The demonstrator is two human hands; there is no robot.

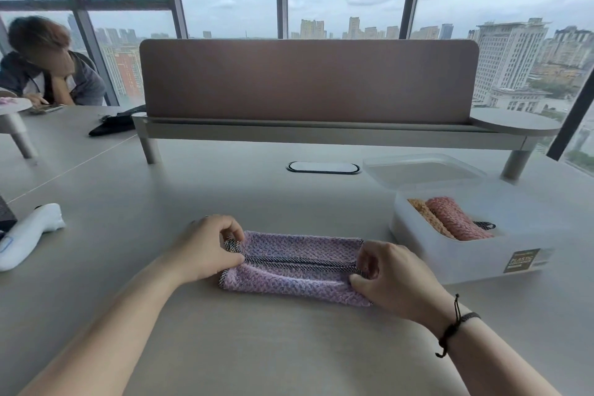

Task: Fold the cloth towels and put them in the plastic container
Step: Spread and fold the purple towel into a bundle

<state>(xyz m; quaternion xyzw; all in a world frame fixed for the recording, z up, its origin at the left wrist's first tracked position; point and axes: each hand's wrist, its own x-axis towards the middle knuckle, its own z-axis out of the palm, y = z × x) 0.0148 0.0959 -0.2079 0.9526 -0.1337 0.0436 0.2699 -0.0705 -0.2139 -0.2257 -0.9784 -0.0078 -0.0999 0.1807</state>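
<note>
A: What's on the person's arms? Sleeves?

B: None in view, both forearms bare to the frame edge. Left hand [205, 247]: no ring, band etc.

A: Right hand [390, 278]?

B: Thin black cord bracelet [456, 323] at the wrist, w/ a darker braided section and a loose knotted tail hanging off it. Nothing else worn.

On your counter [289, 347] sit a white handheld device [30, 235], perhaps a scanner, a brown divider screen [308, 80], and a black pouch [112, 125].
</note>
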